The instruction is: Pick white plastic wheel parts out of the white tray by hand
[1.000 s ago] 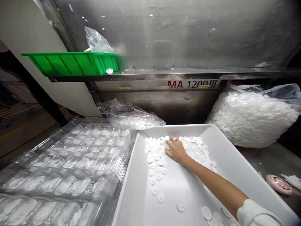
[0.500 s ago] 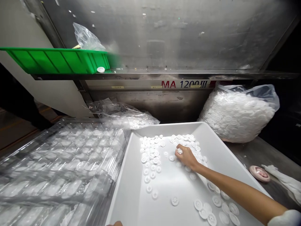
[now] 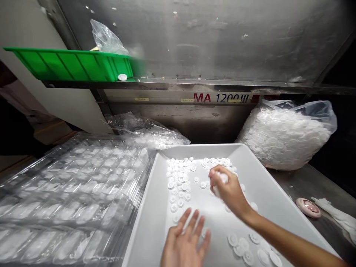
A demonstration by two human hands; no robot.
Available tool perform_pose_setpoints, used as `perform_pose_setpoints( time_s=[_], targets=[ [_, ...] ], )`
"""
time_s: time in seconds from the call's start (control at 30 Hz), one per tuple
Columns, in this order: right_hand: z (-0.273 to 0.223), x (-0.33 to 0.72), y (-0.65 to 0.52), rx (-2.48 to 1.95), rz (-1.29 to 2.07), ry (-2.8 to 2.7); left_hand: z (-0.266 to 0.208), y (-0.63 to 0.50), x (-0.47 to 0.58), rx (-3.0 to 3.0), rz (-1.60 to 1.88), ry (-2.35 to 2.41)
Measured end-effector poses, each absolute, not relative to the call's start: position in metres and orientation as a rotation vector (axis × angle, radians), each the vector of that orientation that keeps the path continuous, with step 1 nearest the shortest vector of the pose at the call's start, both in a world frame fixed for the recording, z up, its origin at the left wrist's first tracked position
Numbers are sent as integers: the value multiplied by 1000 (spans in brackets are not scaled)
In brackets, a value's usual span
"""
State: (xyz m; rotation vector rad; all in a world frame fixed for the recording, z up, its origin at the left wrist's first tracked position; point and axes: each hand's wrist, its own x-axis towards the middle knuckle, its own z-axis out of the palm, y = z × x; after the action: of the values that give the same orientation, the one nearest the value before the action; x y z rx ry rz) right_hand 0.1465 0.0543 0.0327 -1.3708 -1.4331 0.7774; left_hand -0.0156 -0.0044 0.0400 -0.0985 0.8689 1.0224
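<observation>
We have the right hand (image 3: 229, 191) lifted just above the white tray (image 3: 267, 178), fingers curled shut around a small bunch of the white plastic discs (image 3: 179, 178); a bit of white shows between thumb and forefinger. How many it holds we cannot tell.

Left hand (image 3: 185, 243) is low over the near part of the tray, palm down, fingers spread and relaxed, holding nothing. Whether it touches the tray floor is unclear.

Progress, as we judge it:
- Discs are loose in the tray: a cluster at the far left, a row along the far wall, a few near the right wrist at the near right.
- One handful is gathered and in the right hand, still over the tray, not yet set anywhere.
- The stack of clear blister trays (image 3: 75, 193) just left of the white tray looks pale and hazy in its pockets; we cannot tell whether any are filled.
- The big bag of discs (image 3: 286, 135) behind right looks full, so plenty of stock is untouched. A flatter bag (image 3: 150, 131) lies behind the tray's far left corner, with a few discs in it.

Also in view: green bin (image 3: 69, 65) on the machine ledge with one disc beside it, a pink round object (image 3: 308, 207) on the metal bench (image 3: 314, 181) at right.
</observation>
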Motion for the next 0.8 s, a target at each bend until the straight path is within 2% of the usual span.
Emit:
perform_pose_setpoints(
  time_s=[0.17,0.37,0.8],
  targets=[
    [43,87,10,-1103,529,-1963,47,-1,6,-146,990,756],
    [18,89,5,-1074,388,-2094,44,3,-10,-173,958,772],
    [50,105,11,-1096,516,-2215,49,2,-13,-258,995,869]
  ],
)
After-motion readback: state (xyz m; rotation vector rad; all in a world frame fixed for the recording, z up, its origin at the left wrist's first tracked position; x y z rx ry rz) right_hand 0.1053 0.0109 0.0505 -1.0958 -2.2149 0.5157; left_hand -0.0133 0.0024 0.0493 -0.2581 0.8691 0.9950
